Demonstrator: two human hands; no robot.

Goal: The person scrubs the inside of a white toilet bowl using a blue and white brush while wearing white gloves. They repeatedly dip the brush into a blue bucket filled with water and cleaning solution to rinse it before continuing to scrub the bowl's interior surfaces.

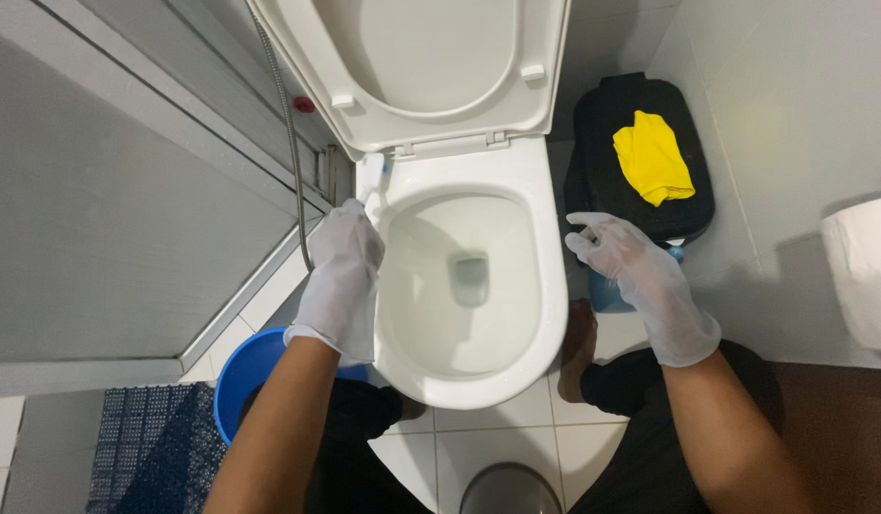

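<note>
A white toilet (545, 286) stands below me with its seat and lid (421, 67) raised. My left hand (341, 276), in a thin white glove, grips a white spray nozzle (370, 177) on a metal hose (290, 133), held at the bowl's back left rim. My right hand (640, 281), also gloved, hovers open beside the bowl's right rim, fingers spread, holding nothing. The bowl's inside looks wet and pale.
A black bin (602, 152) with a yellow cloth (653, 157) on its lid stands right of the toilet. A blue bucket (243, 376) and dark blue mat (150, 447) lie lower left. A glass shower partition (127, 190) fills the left. A toilet paper roll (864, 271) hangs far right.
</note>
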